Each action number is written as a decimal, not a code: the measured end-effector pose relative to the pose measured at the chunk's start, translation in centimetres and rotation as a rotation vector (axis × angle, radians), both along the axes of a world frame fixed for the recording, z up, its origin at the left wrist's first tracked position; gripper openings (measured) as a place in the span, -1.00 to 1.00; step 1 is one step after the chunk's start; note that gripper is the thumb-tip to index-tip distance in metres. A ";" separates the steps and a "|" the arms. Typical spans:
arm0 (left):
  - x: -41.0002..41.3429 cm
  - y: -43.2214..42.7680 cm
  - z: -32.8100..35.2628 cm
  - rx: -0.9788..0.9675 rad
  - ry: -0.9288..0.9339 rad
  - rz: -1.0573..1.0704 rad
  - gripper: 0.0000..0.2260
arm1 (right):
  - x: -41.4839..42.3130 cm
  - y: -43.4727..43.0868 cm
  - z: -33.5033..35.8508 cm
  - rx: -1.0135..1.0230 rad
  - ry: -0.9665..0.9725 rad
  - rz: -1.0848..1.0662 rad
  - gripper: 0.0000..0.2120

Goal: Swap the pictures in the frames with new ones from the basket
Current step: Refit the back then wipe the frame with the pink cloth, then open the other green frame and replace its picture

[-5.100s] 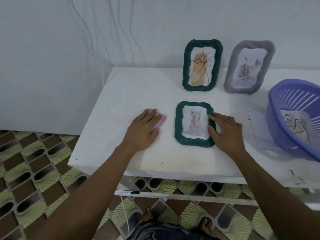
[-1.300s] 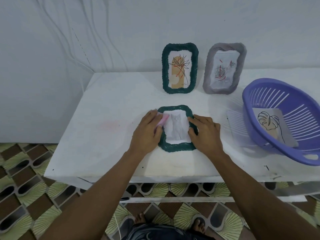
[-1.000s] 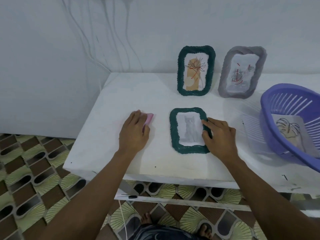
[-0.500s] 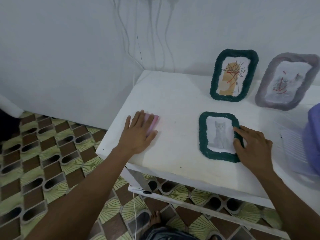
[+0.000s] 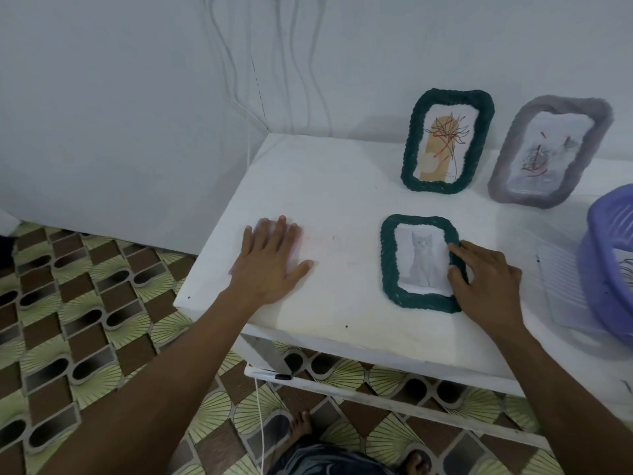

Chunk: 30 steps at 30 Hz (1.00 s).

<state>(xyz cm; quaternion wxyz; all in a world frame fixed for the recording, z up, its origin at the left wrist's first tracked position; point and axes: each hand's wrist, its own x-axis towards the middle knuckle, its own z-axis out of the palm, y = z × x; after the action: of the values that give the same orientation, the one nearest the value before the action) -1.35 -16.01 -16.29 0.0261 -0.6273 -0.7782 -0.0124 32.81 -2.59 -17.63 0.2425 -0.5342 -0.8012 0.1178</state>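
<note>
3 frames, then. Where do they sit on that white table (image 5: 325, 186)?

Biggest thing first: a purple basket (image 5: 609, 269) at the right edge, with a sheet (image 5: 626, 269) of dark line drawing partly showing inside. 2 frames stand against the wall, a standing green frame (image 5: 412, 149) and a grey frame (image 5: 505, 166) to its right. The 3rd, the flat frame (image 5: 388, 265), lies face up near the front edge with a cat picture (image 5: 423, 258) in it.

Which hand is on it?

The right hand (image 5: 486, 279). Its lightly bent fingers rest on the frame's right rim, pressing rather than wrapping round it. The frame lies to the left of those fingers, its long axis running from the person toward the wall. The basket is just beside that hand on the other side.

And the other hand?

The left hand (image 5: 270, 262) lies flat on the table, fingers straight and spread, well apart from the frame.

Anything different?

5.1 s ago red strokes crossed the cat picture; now none show. 0.5 s ago a pink block showed under the left fingers; now I cannot tell whether it is there.
</note>
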 end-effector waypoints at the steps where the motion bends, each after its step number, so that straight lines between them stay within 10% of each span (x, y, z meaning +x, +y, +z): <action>1: 0.3 0.2 0.2 0.003 -0.004 0.002 -0.25 | 0.0 0.0 0.0 -0.006 0.011 0.004 -0.56; 13: 13.3 7.0 -0.5 0.069 -0.626 -0.226 -0.48 | -1.0 0.2 1.8 -0.170 0.163 -0.066 -0.69; 20: 12.1 7.9 2.5 0.382 -1.248 0.011 -0.59 | -2.4 0.8 5.2 -0.481 0.696 -0.054 -0.59; 30: 4.3 11.6 8.5 0.150 -1.710 -0.089 -0.57 | -7.4 5.5 10.2 -0.588 0.956 0.247 -0.63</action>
<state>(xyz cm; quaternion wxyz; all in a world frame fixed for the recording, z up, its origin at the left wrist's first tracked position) 2.91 -4.46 -7.76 -0.5284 -0.4291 -0.5023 -0.5333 25.44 2.91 -7.43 0.4034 -0.3689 -0.5927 0.5916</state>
